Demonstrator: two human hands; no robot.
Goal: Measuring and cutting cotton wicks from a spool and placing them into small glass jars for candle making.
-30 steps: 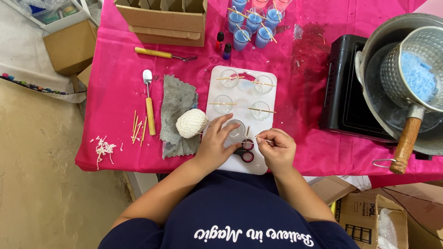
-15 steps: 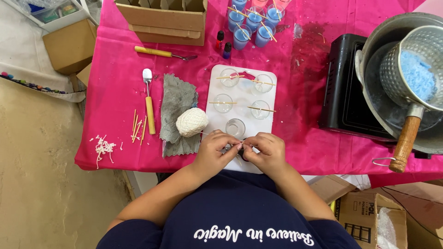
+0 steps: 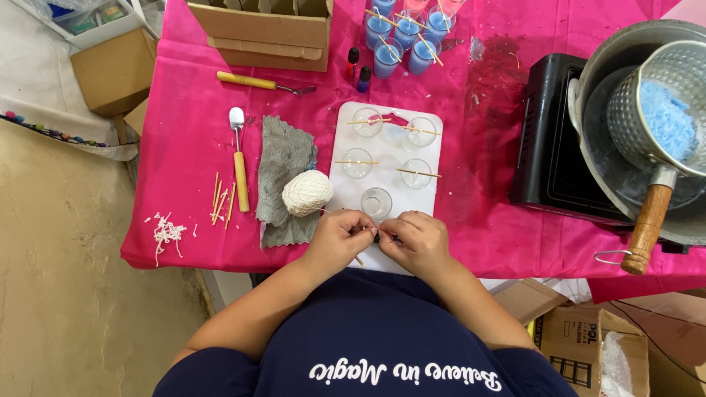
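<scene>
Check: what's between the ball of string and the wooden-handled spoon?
Head view: a crumpled grey cloth lies between the ball of string and the wooden-handled spoon, on the pink table cover.

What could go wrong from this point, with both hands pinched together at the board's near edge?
The left hand and right hand work thread from the string ball; a tug might roll it into the empty glass. The scissors sit hidden beneath the hands. A stick under the left hand may slip off the white board.

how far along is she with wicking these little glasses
Done: four clear glasses on the white board carry a stick with wick across the rim. In hand: left hand and right hand pinch string from the ball around a stick. Left: the fifth glass is bare.
</scene>
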